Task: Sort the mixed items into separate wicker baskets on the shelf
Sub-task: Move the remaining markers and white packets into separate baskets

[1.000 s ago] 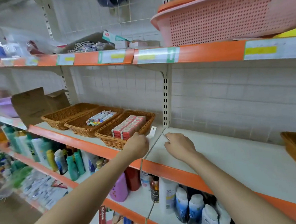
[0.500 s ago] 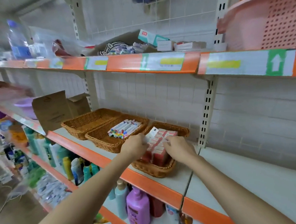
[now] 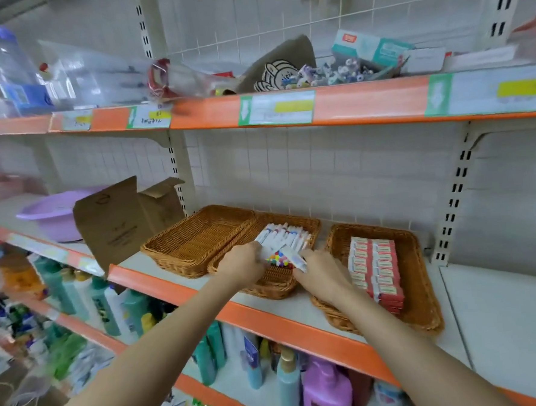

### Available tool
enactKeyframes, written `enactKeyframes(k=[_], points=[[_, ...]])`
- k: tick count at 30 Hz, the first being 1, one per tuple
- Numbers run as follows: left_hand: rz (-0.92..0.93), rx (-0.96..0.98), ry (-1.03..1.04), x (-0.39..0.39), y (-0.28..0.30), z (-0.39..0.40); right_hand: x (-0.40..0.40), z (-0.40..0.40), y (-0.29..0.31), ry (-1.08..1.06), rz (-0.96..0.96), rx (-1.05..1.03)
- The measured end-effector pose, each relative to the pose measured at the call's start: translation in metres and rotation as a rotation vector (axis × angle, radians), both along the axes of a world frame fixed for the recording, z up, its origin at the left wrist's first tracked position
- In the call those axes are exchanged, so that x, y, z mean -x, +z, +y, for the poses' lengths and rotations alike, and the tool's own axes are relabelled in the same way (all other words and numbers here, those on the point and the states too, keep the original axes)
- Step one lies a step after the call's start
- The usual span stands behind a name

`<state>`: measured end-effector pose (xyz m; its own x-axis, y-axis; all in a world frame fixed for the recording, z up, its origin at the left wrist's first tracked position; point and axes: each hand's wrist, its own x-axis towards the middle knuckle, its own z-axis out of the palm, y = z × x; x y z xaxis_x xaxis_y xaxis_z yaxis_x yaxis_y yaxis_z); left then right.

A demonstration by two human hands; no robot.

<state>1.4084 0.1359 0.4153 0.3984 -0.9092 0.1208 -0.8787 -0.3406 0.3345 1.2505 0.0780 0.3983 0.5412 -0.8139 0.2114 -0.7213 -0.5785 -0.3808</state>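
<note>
On the shelf (image 3: 298,307), the left wicker basket (image 3: 196,238) sits bare. The left hand (image 3: 244,265) and right hand (image 3: 322,273) each pinch a marker (image 3: 295,259) over the middle basket (image 3: 274,282) of markers. Red boxes (image 3: 374,268) fill the right basket (image 3: 419,284).

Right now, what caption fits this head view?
Both hands, left and right, hold tubes over the middle wicker basket.

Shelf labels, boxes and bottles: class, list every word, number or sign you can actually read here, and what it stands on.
No text can be read.
Shelf-edge labels: blurred; only a green arrow sign shows.
Red and white boxes: print too small.
Cardboard box: faint marks, unreadable.
Purple bottle: label blurred.
</note>
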Motion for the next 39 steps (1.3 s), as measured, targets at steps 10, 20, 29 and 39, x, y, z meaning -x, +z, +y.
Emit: enactKeyframes(k=[10,20,29,39], points=[[0.100,0.049,0.014,-0.070,-0.008,-0.020,-0.071,-0.032,0.005,-0.004,0.033,-0.008],[0.268,0.035,0.049,-0.139,0.006,-0.064,-0.143,-0.081,0.016,0.061,-0.045,-0.093],[0.682,-0.024,0.001,-0.217,0.002,-0.091,-0.210,-0.098,0.009,0.036,-0.142,-0.262],[0.462,-0.074,-0.108,-0.293,-0.019,-0.134,-0.280,-0.107,0.007,-0.132,-0.079,-0.242]])
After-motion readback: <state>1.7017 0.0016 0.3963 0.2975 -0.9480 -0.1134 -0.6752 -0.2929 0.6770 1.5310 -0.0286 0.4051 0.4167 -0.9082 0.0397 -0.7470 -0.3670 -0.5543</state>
